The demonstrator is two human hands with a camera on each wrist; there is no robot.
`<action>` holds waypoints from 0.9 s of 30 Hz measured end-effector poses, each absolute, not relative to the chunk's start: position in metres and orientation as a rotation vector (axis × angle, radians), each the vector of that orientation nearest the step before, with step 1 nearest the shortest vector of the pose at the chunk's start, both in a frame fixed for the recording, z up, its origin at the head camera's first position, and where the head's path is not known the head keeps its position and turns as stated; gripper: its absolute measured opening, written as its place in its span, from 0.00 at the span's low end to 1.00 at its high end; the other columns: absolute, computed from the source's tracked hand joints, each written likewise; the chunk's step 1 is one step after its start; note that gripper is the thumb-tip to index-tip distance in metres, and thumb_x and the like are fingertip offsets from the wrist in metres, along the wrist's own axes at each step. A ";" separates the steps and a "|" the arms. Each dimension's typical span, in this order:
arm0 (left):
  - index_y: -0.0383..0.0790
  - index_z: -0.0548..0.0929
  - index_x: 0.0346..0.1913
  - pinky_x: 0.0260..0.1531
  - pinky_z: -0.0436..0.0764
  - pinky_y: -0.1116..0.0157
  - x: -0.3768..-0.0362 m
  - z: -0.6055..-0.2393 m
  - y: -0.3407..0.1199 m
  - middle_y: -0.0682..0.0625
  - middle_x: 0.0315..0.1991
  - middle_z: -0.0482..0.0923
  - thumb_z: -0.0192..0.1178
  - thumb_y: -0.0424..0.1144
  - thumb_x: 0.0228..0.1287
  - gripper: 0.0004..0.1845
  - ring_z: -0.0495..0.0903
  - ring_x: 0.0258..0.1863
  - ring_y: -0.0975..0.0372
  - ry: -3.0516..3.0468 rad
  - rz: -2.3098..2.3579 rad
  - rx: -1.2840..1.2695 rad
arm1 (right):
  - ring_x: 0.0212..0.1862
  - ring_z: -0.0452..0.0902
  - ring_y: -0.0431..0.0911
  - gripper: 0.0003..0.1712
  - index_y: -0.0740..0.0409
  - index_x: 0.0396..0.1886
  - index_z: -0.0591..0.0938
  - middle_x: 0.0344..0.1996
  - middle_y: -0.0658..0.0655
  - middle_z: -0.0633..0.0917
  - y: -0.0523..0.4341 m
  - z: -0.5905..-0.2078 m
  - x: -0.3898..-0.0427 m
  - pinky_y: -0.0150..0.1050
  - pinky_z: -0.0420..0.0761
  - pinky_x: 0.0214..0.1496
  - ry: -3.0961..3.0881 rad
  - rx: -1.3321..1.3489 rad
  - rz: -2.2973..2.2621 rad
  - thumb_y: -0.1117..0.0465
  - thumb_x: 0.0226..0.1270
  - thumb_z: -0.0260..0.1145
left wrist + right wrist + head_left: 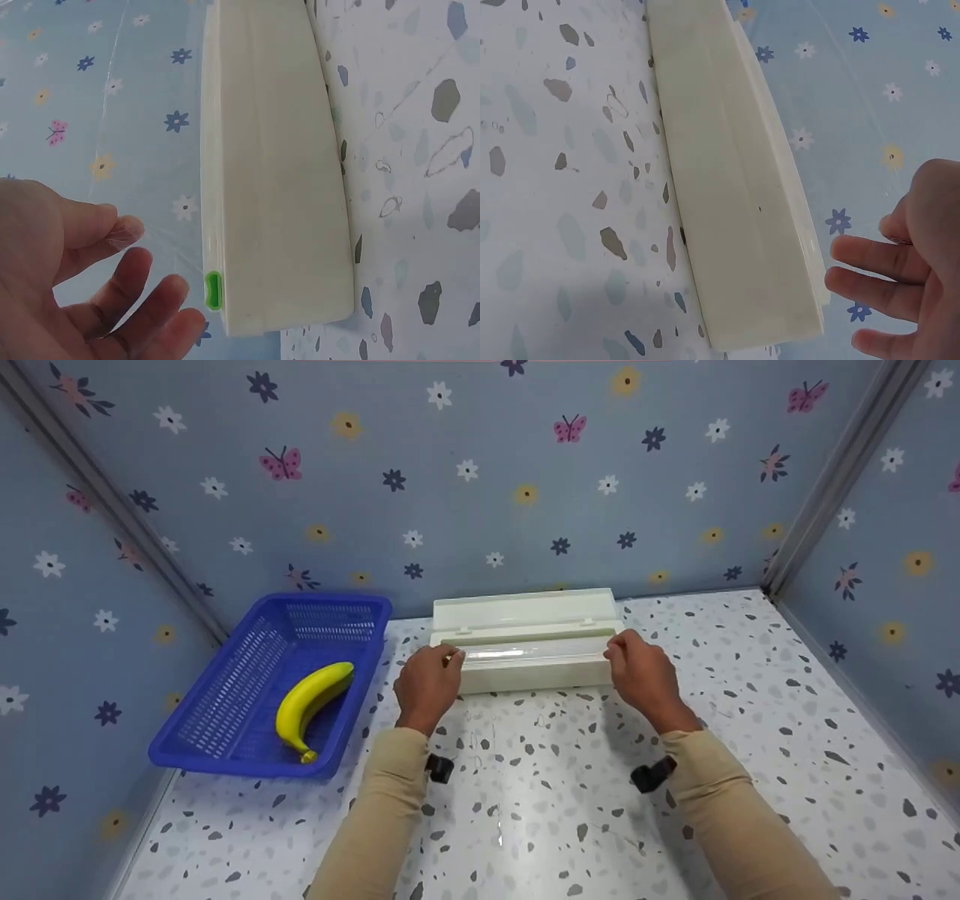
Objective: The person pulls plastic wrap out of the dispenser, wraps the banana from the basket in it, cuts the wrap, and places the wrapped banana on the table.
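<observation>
A cream cling-film dispenser box (525, 671) lies on the speckled table (570, 795) with its lid (525, 611) folded back, showing the clear roll (532, 652). My left hand (429, 682) is at the box's left end. In the left wrist view the left hand (129, 238) pinches a thin clear film between thumb and forefinger, beside the box (277, 187) and its green button (214, 290). My right hand (639, 669) is at the right end. In the right wrist view the right hand (864, 241) holds thumb and fingers close together next to the box (735, 195).
A blue plastic basket (225, 757) stands at the left with a yellow banana (311, 701) inside. Flowered walls close in the back and both sides. Bare tabletop lies in front of the box and to its right.
</observation>
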State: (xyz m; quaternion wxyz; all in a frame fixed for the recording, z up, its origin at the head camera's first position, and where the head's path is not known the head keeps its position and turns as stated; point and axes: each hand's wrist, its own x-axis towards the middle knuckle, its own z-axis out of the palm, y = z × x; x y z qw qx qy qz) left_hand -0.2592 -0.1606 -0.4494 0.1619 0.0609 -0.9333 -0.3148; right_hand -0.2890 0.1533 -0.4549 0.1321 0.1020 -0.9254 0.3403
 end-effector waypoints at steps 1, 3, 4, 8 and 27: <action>0.48 0.89 0.48 0.31 0.78 0.55 -0.260 -0.448 -0.161 0.52 0.36 0.83 0.60 0.50 0.73 0.14 0.80 0.31 0.59 -2.651 -0.947 0.179 | 0.27 0.80 0.49 0.13 0.61 0.47 0.79 0.37 0.59 0.87 0.153 -0.455 -0.289 0.45 0.76 0.29 -2.664 0.283 1.012 0.58 0.81 0.52; 0.49 0.90 0.48 0.33 0.79 0.54 -0.261 -0.446 -0.162 0.53 0.38 0.85 0.60 0.50 0.72 0.13 0.81 0.33 0.59 -2.634 -1.044 0.195 | 0.29 0.82 0.48 0.13 0.62 0.47 0.80 0.41 0.59 0.88 0.151 -0.454 -0.290 0.46 0.78 0.32 -2.630 0.260 1.039 0.59 0.80 0.53; 0.50 0.90 0.48 0.35 0.79 0.54 -0.261 -0.446 -0.163 0.53 0.39 0.86 0.61 0.50 0.72 0.13 0.82 0.35 0.59 -2.626 -1.091 0.207 | 0.30 0.83 0.49 0.13 0.62 0.47 0.81 0.41 0.59 0.88 0.150 -0.454 -0.290 0.46 0.79 0.33 -2.617 0.253 1.042 0.59 0.80 0.53; 0.52 0.90 0.48 0.38 0.79 0.54 -0.264 -0.441 -0.166 0.54 0.43 0.86 0.63 0.51 0.69 0.12 0.83 0.40 0.59 -2.611 -1.191 0.258 | 0.37 0.84 0.51 0.12 0.63 0.48 0.81 0.41 0.59 0.88 0.146 -0.452 -0.292 0.49 0.80 0.39 -2.585 0.226 1.035 0.60 0.79 0.55; 0.48 0.91 0.45 0.44 0.78 0.54 -0.269 -0.427 -0.169 0.53 0.43 0.87 0.66 0.47 0.67 0.10 0.84 0.44 0.57 -2.516 -1.356 0.245 | 0.44 0.84 0.54 0.10 0.62 0.46 0.85 0.40 0.60 0.88 0.146 -0.441 -0.298 0.52 0.80 0.47 -2.476 0.237 1.117 0.63 0.77 0.59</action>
